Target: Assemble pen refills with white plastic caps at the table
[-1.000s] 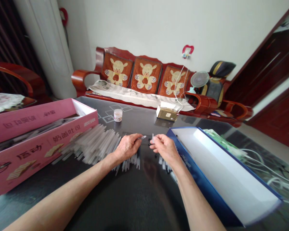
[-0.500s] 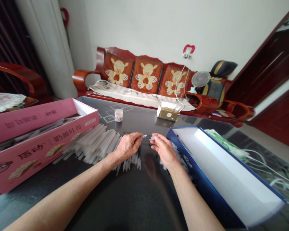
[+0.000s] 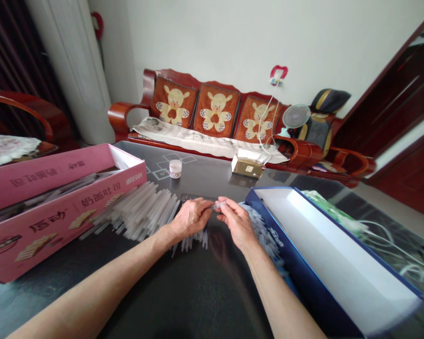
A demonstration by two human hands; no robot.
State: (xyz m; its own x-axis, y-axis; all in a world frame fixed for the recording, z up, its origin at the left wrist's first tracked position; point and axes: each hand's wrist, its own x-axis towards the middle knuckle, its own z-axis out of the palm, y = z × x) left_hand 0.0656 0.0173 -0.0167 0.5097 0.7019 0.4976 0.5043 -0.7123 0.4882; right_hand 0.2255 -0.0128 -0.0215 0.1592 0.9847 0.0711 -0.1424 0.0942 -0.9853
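Note:
Over the dark table my left hand (image 3: pixel 192 219) and my right hand (image 3: pixel 236 223) meet almost fingertip to fingertip. A small translucent plastic piece (image 3: pixel 218 205) spans the gap between them. Both hands pinch it, one at each end; whether it is one part or two joined is too small to tell. Left of my left hand lies a pile of translucent plastic tubes (image 3: pixel 148 209), some reaching beneath that wrist. Close to my right hand, a heap of clear plastic pieces (image 3: pixel 259 223) lies along the blue box (image 3: pixel 304 278).
At left a long pink box (image 3: pixel 81 200) holds more tubes. A small white tub (image 3: pixel 175 169) and a tissue box (image 3: pixel 247 166) stand toward the back. Right of the blue box are a green packet (image 3: pixel 334 212) and white cables (image 3: pixel 378 230). A wooden sofa (image 3: pixel 118 115) stands beyond the table.
My hands have come together, closing the gap between the small pieces in their fingertips. More of the clear heap beside the blue box shows now.

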